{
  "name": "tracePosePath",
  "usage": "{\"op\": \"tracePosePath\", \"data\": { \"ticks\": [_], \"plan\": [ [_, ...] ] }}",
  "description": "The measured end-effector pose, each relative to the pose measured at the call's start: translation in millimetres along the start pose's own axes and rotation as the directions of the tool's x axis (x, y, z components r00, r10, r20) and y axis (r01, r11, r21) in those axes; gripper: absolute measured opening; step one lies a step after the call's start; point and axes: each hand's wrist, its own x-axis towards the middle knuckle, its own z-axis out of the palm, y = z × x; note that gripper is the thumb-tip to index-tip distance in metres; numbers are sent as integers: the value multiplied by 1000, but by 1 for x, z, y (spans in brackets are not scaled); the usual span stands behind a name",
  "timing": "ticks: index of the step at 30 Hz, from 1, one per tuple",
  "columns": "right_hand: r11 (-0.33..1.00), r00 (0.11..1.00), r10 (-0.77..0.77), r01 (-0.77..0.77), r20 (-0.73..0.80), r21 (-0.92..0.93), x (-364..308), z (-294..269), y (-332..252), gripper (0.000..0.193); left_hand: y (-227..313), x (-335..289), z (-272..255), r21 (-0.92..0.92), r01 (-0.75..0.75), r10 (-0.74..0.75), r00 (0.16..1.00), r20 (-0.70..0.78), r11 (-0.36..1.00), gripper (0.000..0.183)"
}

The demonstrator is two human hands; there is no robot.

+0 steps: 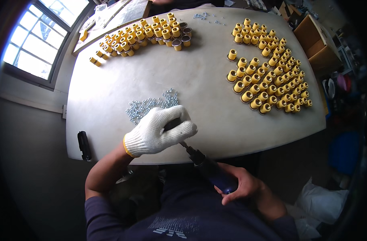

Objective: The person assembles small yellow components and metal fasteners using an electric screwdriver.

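My left hand [161, 130], in a white knit glove with a yellow cuff edge, is closed around a dark piece [172, 124] above the near part of the table. Glove fingers hide most of that piece, so its full shape cannot be told. My bare right hand [243, 184] grips a dark blue electric screwdriver [215, 172], tilted up and to the left. Its bit [184, 144] reaches the underside of the gloved hand; where the tip ends is hidden. Just beyond the glove lies a spread of small silvery screws or nuts [145, 107].
Yellow cylinders with dark round bases stand in a far-left cluster [131, 39] and a larger right-hand cluster [272, 80]. A few more silvery bits [201, 16] lie at the far edge. A black folding tool [84, 145] rests near the left corner. A cardboard box [318, 44] stands beyond the right edge.
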Motion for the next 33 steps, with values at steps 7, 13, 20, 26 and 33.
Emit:
{"op": "tracePosePath", "data": {
  "ticks": [7,13,20,26,33],
  "plan": [
    [793,984,-138,44,-109,-608,-15,-9,-28,115,-4,29,-35,-76,139,-69,808,585,987,35],
    [780,973,-107,-45,-203,-624,-33,-17,-25,115,10,71,-38,271,74,-171,920,352,960,24],
    [807,970,-27,-121,-241,-578,-33,-11,-7,116,-50,145,13,392,57,76,946,-316,918,31],
    [847,961,-64,-90,-269,-523,-34,-9,0,114,-28,158,24,221,-17,71,969,-237,975,32],
    [885,936,-66,-105,-346,-454,-37,-11,0,112,-33,78,-31,561,102,26,976,-216,822,16]
  ]
}}
